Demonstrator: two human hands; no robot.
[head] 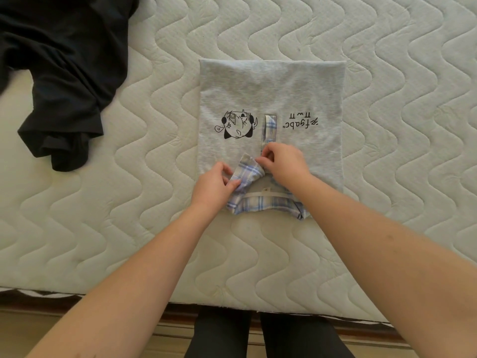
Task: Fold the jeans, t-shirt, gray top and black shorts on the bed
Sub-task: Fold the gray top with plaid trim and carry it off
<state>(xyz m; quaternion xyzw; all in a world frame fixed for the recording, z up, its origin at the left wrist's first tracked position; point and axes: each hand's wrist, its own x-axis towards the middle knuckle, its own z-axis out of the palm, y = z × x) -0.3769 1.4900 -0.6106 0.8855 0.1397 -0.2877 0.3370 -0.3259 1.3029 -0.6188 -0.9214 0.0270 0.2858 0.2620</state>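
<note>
The gray top [271,91] lies flat on the mattress [387,228] in a neat rectangle, with its sides folded in, a cartoon print and lettering facing up. Its blue plaid collar [247,174] points toward me at the near edge. My left hand [214,184] pinches the left flap of the collar. At the placket just above the collar, my right hand [284,161] pinches the fabric with curled fingers. A black garment [64,73] lies crumpled at the far left of the bed.
The white quilted mattress extends all around the top. Its near edge [232,303] runs across the bottom, with a dark wooden bed frame and floor below. My legs in dark trousers stand against the bed.
</note>
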